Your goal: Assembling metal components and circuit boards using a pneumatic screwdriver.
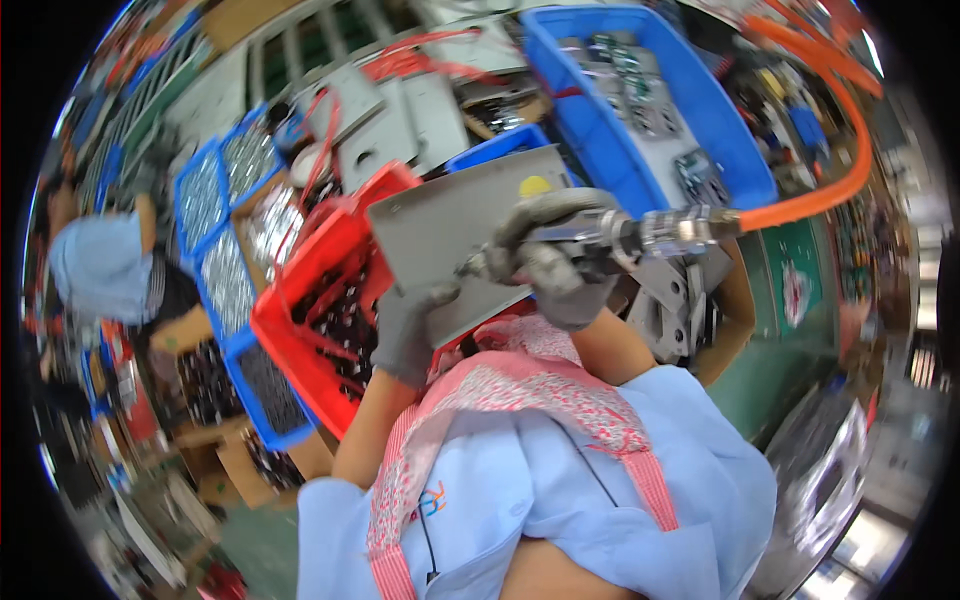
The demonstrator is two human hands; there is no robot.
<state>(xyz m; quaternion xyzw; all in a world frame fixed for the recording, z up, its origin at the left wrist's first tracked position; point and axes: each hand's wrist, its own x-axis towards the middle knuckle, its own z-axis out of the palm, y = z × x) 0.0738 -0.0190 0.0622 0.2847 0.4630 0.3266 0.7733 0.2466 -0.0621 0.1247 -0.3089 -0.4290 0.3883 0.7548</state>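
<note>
A flat grey metal panel lies tilted in front of my chest, a yellow round spot near its far edge. My left hand, in a grey glove, grips the panel's near left edge, thumb over its face. My right hand, gloved too, is wrapped round a silver pneumatic tool held above the panel's right part. The tool's narrow tip points left, close to the panel; whether it touches cannot be made out. From the tool's rear an orange air hose runs off to the right and up.
A red crate of small dark parts stands left of the panel. Blue bins of metal pieces sit beyond it. A large blue tub lies far right; a cardboard box of plates is near right. Another person works at far left.
</note>
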